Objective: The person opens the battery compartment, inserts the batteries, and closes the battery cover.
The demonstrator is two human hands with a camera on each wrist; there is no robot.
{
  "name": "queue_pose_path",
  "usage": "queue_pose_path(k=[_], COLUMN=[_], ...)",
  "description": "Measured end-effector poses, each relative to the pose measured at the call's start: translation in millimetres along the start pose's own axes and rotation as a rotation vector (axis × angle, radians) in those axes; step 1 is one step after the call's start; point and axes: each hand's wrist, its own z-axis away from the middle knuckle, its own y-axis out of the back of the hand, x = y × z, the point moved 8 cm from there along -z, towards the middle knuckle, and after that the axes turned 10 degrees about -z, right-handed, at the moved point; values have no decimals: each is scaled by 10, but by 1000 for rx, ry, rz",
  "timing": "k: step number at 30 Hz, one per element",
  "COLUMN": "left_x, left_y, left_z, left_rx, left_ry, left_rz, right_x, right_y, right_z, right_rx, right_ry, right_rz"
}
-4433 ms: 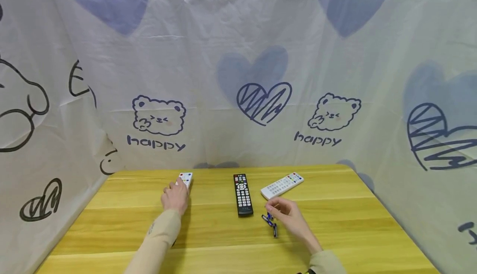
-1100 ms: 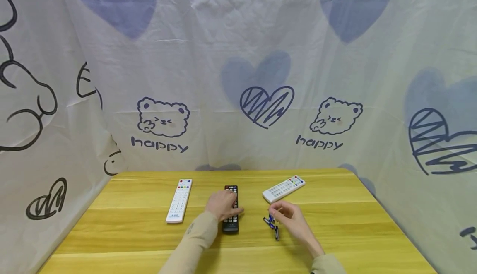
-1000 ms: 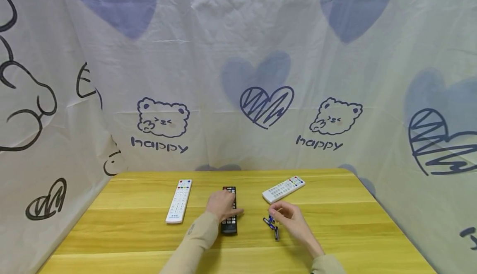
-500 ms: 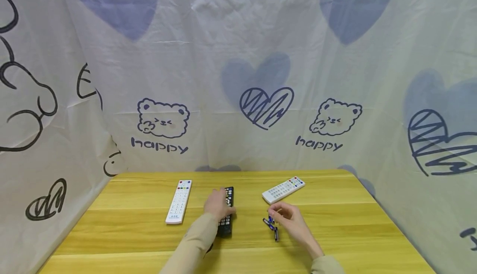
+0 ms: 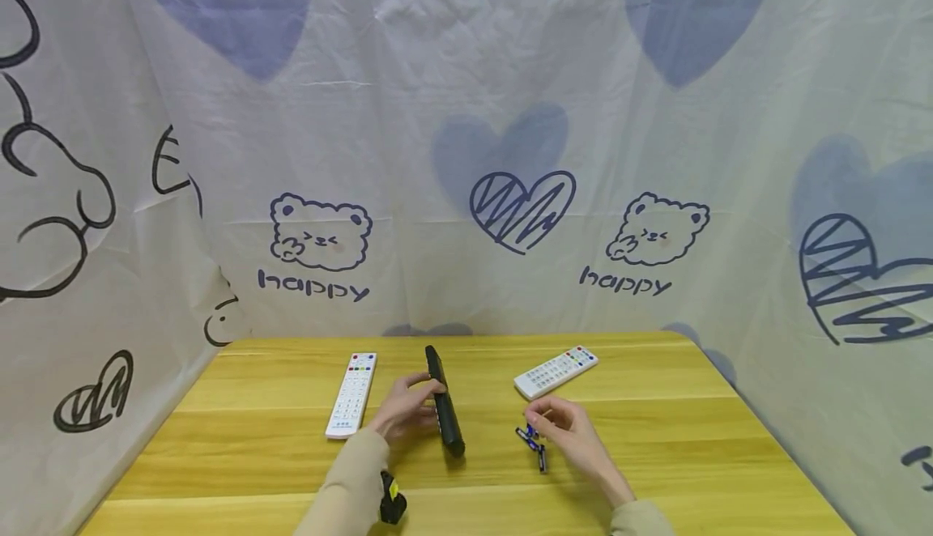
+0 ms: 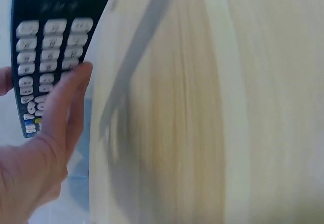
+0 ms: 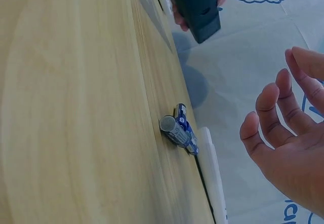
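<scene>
My left hand [image 5: 404, 410] grips a black remote control [image 5: 446, 416] by its long sides, thumb on one side and fingers on the other. Tilted onto its edge, the remote is raised above the table; its white buttons [image 6: 50, 54] face the left wrist camera. My right hand [image 5: 572, 435] hovers near the table with loosely curled fingers [image 7: 273, 112] and nothing visible between them. Several small blue batteries [image 5: 526, 439] lie in a loose cluster just left of that hand, apart from it in the right wrist view.
A white remote [image 5: 351, 397] lies at the left of the wooden table [image 5: 240, 439]. Another white remote [image 5: 556, 372] lies slanted behind the batteries. A cloth backdrop [image 5: 437, 293] with printed hearts and bears encloses the back and sides.
The left hand, earlier on the left white remote, has moved right to the black one. It has since lifted that remote and turned it on edge. The right hand stays nearly still.
</scene>
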Motion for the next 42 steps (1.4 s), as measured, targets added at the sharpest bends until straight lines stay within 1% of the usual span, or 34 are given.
queue_pose_path(k=[4,8,12,14,17,23,31,36,39,42], left_x=[-25,-16,-1,24,82,187,218,219,230,248], left_y=[-28,-59,-58,-62,-84,-155,-212,-230,-254,-282], left_z=[33,94,184,236,314,427,499,515,521,526], left_rx=[-115,-214,-272,-294,-321,-338,-329,-305,-302,-311], left_ry=[-20,-44,-54,-56,-70,-112,-170,-174,-177,-189], left_rz=[164,252,319,357,390,375,302,279,257,235], right_x=[17,23,22,18,13,22,29,11,2,-13], right_y=[2,3,7,11,14,13,0,-24,-62,-137], right_z=[0,-3,-6,-8,-11,-21,-22,-18,-18,-19], right_rx=[-3,-6,-9,-12,-18,-28,-38,-52,-74,-121], right_ry=[-13,-7,2,9,21,37,50,69,61,33], right_rz=[-1,5,15,19,26,29,29,32,35,26])
